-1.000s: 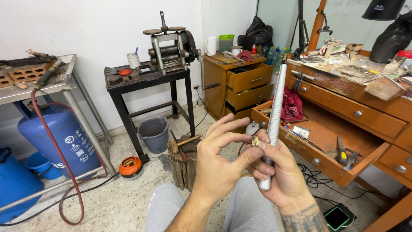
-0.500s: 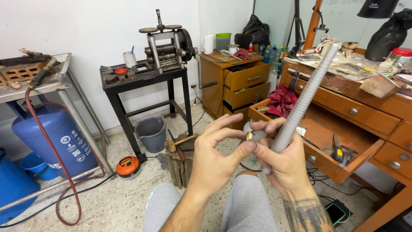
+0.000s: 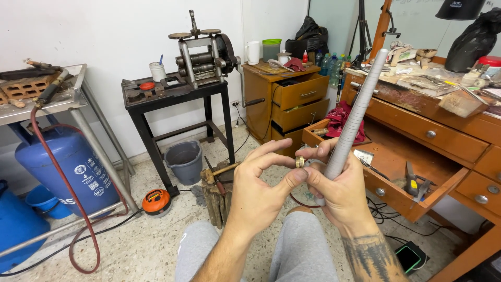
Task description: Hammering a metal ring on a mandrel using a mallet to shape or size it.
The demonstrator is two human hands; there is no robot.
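A small brass-coloured ring (image 3: 299,162) is pinched between thumb and forefinger of the left hand (image 3: 258,196), held in front of the knees. A long tapered grey mandrel (image 3: 354,117) is gripped in the closed right hand (image 3: 342,190), tilted up and to the right; the ring sits just beside its lower part. Both hands are touching at the fingertips. An open wooden drawer (image 3: 396,172) is seen behind, a rolling mill (image 3: 201,52) on a black stand further back.
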